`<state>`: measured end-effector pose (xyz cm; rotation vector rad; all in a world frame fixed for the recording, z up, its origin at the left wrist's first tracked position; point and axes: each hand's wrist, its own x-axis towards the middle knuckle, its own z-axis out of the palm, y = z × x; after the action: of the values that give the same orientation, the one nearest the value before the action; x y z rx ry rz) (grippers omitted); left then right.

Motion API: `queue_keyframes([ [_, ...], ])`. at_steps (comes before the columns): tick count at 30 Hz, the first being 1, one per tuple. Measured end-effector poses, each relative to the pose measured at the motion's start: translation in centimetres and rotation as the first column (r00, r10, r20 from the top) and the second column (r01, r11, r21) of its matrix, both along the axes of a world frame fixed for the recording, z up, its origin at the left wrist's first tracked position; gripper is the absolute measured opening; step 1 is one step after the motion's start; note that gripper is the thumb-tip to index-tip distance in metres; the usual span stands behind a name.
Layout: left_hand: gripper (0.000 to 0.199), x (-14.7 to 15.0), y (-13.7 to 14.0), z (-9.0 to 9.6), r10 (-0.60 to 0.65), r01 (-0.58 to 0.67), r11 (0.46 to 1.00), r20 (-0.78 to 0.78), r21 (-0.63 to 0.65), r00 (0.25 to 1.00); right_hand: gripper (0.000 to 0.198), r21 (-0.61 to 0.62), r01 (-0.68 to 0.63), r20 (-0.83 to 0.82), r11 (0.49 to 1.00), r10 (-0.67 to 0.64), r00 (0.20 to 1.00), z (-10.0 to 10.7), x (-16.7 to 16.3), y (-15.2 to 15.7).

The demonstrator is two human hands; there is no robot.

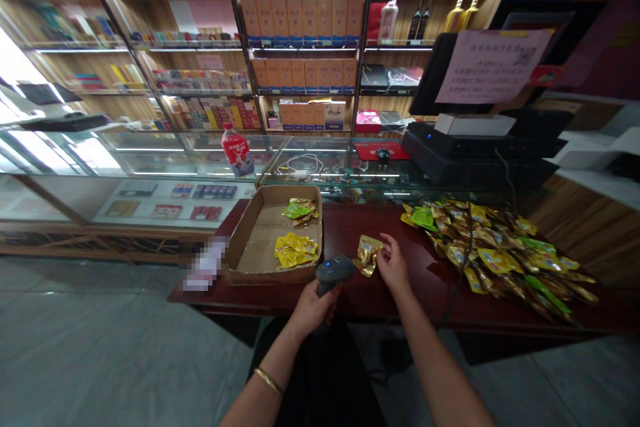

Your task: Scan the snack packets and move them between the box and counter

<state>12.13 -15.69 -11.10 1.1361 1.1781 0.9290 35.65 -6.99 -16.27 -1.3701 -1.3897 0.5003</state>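
seemingly early: the box (pixel 255 240) holds few packets (pixel 296 250), the heap (pixel 500 247) many; left hand (pixel 315 310) grips scanner (pixel 336 270), right hand (pixel 393 263) pinches gold packet (pixel 369 255).

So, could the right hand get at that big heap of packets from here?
Probably yes: the right hand is close by, and nothing seems to stand between it and the heap of packets. It holds a gold packet, though, and a cable crosses the heap.

Packet (pixel 367 255) glossy foil; box (pixel 257 238) matt cardboard; scanner (pixel 334 270) probably plastic; desk (pixel 345 221) glossy
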Motion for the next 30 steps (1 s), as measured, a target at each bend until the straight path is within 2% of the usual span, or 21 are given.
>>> queue_keyframes([
  [6, 0.047, 0.3, 0.0, -0.6, 0.009, -0.009, 1.000, 0.003, 0.024, 1.000, 0.040, 0.057, 0.060, 0.141, 0.997, -0.067, 0.988, 1.7, -0.1, -0.8],
  [10, 0.049, 0.2, -0.3, -0.7, 0.027, -0.027, 0.998, -0.003, 0.055, 1.000, 0.040, 0.102, 0.071, 0.238, 0.992, -0.094, 0.967, 2.6, -0.8, -1.5],
  [19, 0.046, 0.7, -0.6, 0.2, 0.042, -0.040, 0.996, -0.017, 0.080, 0.999, 0.044, 0.096, 0.074, 0.390, 0.993, -0.107, 0.915, 2.5, -1.1, -2.0],
  [25, 0.046, 1.0, -0.3, -0.1, 0.066, -0.063, 0.997, -0.056, 0.042, 0.996, 0.044, 0.090, 0.084, 0.355, 0.992, -0.111, 0.928, 2.7, -1.5, -1.9],
  [30, 0.045, 1.0, -0.1, -0.5, 0.072, -0.072, 0.997, -0.016, 0.017, 0.997, 0.047, 0.061, 0.142, 0.217, 0.988, -0.152, 0.964, 2.4, -0.7, -1.6],
])
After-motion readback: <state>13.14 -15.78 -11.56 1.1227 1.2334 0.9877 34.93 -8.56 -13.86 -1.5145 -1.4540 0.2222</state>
